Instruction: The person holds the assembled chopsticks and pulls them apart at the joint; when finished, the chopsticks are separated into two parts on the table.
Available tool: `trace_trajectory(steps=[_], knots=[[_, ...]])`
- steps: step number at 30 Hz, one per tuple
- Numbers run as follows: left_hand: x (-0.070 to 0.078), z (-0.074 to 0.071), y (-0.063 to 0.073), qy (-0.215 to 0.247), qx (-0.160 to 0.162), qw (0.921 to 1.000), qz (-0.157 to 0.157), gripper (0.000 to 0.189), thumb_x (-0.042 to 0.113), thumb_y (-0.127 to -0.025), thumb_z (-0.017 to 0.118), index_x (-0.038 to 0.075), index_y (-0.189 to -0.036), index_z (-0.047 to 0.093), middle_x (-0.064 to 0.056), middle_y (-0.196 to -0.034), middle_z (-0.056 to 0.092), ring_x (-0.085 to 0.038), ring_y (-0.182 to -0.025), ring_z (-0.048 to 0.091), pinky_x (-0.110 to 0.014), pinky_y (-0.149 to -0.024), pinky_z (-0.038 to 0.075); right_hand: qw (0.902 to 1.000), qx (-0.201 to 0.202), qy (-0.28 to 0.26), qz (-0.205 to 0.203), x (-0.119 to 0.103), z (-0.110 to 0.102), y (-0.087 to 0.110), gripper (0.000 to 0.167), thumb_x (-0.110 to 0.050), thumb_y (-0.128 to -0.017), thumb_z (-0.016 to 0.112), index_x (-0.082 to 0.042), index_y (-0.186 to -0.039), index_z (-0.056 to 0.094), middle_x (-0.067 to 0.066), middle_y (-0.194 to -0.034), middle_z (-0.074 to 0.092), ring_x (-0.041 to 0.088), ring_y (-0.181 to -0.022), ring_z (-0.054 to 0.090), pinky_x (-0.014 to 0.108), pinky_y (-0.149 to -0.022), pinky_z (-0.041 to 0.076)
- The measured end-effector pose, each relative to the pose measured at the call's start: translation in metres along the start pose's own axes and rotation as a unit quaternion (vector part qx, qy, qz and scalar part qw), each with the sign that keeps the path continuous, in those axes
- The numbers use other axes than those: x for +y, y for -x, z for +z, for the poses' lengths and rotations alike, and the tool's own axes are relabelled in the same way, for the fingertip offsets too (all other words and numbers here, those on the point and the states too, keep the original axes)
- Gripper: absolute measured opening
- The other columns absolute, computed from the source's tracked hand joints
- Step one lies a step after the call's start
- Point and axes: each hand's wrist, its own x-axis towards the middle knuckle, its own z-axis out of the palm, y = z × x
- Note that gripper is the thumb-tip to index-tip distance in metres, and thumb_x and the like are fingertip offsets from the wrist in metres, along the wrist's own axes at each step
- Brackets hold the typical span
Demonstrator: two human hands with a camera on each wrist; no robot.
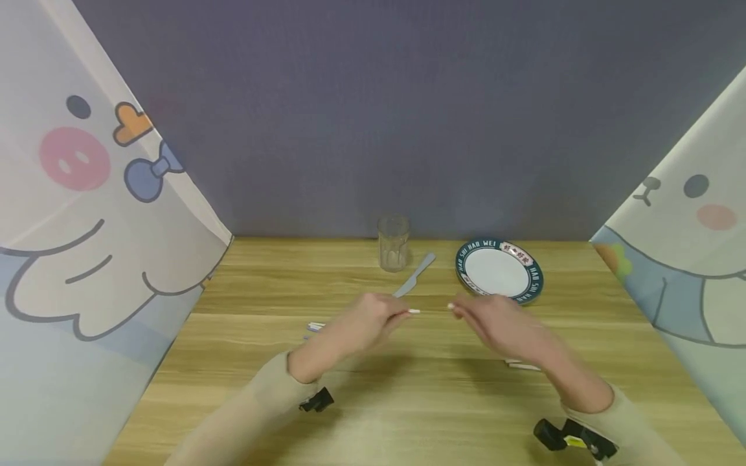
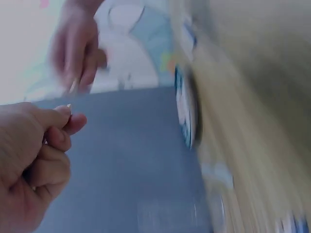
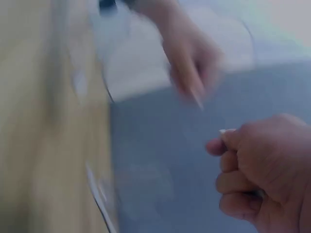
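Both hands are raised over the middle of the table, a short gap between their fingertips. My left hand (image 1: 373, 319) pinches a short white stick (image 1: 414, 311) between thumb and forefinger, its tip pointing right. My right hand (image 1: 495, 323) likewise pinches a small white stick piece (image 1: 451, 306), mostly hidden by the fingers. In the left wrist view only a pale tip (image 2: 69, 107) shows past the left thumb. The right wrist view has a similar white end (image 3: 222, 131) at the right fingertips. Motion blurs both wrist views.
A clear glass (image 1: 393, 244) stands at the back, beside a grey-blue knife (image 1: 416, 274). The green-rimmed white plate (image 1: 497, 270) lies at back right. Thin white and bluish sticks (image 1: 315, 326) lie behind the left forearm; more white sticks (image 1: 524, 366) are partly under the right one.
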Motion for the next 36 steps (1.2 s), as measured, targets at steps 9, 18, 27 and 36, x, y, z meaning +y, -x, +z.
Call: trace_trajectory(steps=[9,18,27,36], knots=[[-0.042,-0.026,0.064,0.014,-0.005,0.996,-0.089,0.01,0.006,-0.1,0.072,0.004,-0.097,0.08,-0.001,-0.077,0.071,0.005,-0.061,0.042,-0.015,-0.054,0.044,0.9964,0.019,0.033,0.076,0.041,-0.033,0.05,0.015,-0.002,-0.102,0.066,-0.017,-0.105,0.063,-0.02,-0.072,0.04,-0.008,-0.062,0.035,0.02,-0.06,0.039],[-0.052,-0.021,0.1,0.014,-0.061,0.987,-0.148,0.017,0.001,-0.097,0.071,0.003,-0.111,0.081,-0.001,-0.095,0.062,-0.014,-0.073,0.056,-0.018,-0.063,0.05,0.9955,-0.036,-0.022,0.085,0.058,-0.012,0.08,0.024,0.006,-0.099,0.062,-0.013,-0.109,0.054,-0.016,-0.083,0.045,-0.009,-0.068,0.036,0.019,-0.061,0.038],[-0.062,-0.029,0.132,0.055,-0.117,0.9781,-0.163,0.013,0.001,-0.091,0.081,0.009,-0.099,0.085,0.008,-0.087,0.07,0.0,-0.079,0.057,-0.019,-0.067,0.054,0.9956,-0.04,-0.01,0.083,0.07,0.004,0.109,0.026,0.001,-0.087,0.081,-0.02,-0.098,0.071,-0.018,-0.093,0.058,-0.008,-0.083,0.051,0.023,-0.065,0.052],[-0.061,-0.027,0.139,0.125,-0.168,0.9551,-0.21,0.014,-0.002,-0.086,0.084,0.012,-0.087,0.083,0.003,-0.085,0.078,0.004,-0.076,0.064,-0.017,-0.068,0.059,0.9883,-0.088,-0.106,0.066,0.078,0.018,0.121,0.028,0.003,-0.084,0.083,-0.02,-0.096,0.073,-0.018,-0.087,0.066,-0.011,-0.077,0.051,0.019,-0.058,0.049]])
